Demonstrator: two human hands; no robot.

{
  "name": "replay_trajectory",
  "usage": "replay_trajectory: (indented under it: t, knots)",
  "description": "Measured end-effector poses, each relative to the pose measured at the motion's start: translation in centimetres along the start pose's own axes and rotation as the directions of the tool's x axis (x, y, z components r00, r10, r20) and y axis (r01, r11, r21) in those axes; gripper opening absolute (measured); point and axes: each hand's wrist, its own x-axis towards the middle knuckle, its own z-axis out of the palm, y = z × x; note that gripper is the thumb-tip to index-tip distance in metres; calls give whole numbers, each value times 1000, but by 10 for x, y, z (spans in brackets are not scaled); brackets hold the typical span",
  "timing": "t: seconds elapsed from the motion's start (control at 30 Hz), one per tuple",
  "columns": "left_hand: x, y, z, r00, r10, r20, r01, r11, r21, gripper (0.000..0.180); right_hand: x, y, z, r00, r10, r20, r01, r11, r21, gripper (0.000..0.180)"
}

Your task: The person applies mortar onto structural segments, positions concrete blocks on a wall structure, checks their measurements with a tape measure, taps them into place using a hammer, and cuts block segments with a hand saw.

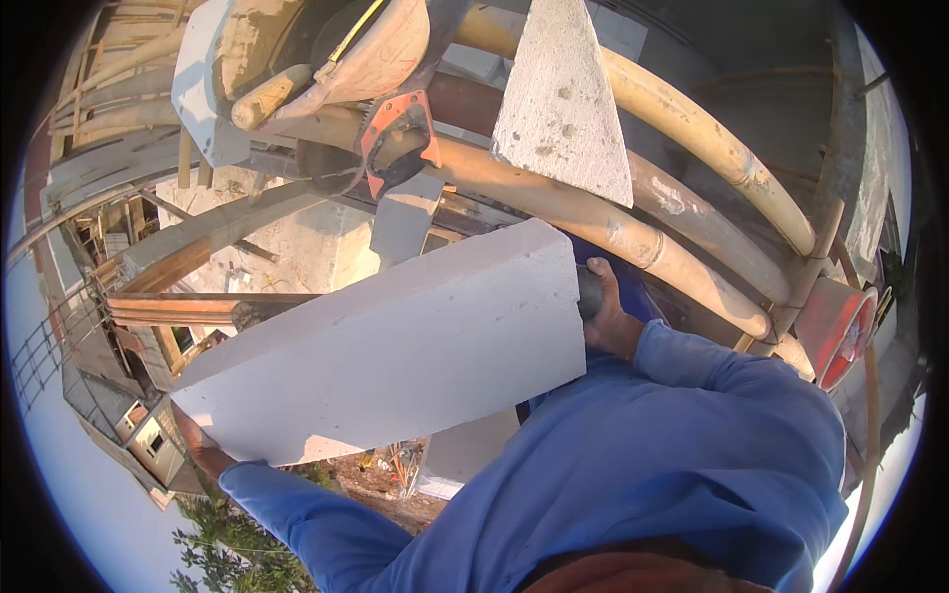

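Note:
A long pale aerated concrete block [415, 346] lies slanted across the space in front of me, its left end lower. My left hand [203, 450] grips that lower left end, the fingers mostly hidden by the block. At the upper right end, my right hand [615, 314] is closed around a dark rounded object [590, 294] that sits against the block's end face. What kind of object it is I cannot make out. Beyond the block, a handsaw with an orange handle [403, 138] rests by the bamboo poles.
Bamboo poles [712, 148] run across the far side. A tapered piece of block [563, 109] lies on them. At upper left is a basin [326, 40] with a wooden-handled tool [272, 96]. A red bucket [835, 331] stands at right. Ground and plants [242, 544] show far below.

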Motion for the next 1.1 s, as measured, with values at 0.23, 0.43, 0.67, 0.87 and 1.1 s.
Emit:
replay_trajectory:
  t: [0.23,0.43,0.67,0.87,1.1]
  knots:
    - [11,17,88,932,279,231,-276,960,-46,48,-73,-70,2,895,-438,77,433,898,77,41]
    - [-11,51,199,775,438,456,-433,893,-123,43,-169,-170,-46,640,-766,-54,763,627,157,32]
    - [-122,192,327,716,419,559,-183,885,-428,41,-255,-200,-184,144,-883,-448,968,219,-120,24]
    - [-169,310,452,442,443,780,-347,886,-306,46,-257,-155,-338,-187,-653,-734,970,-6,-241,36]
    - [-250,358,679,38,180,983,-181,969,-170,49,-274,-128,-318,25,-598,-801,995,-65,80,40]
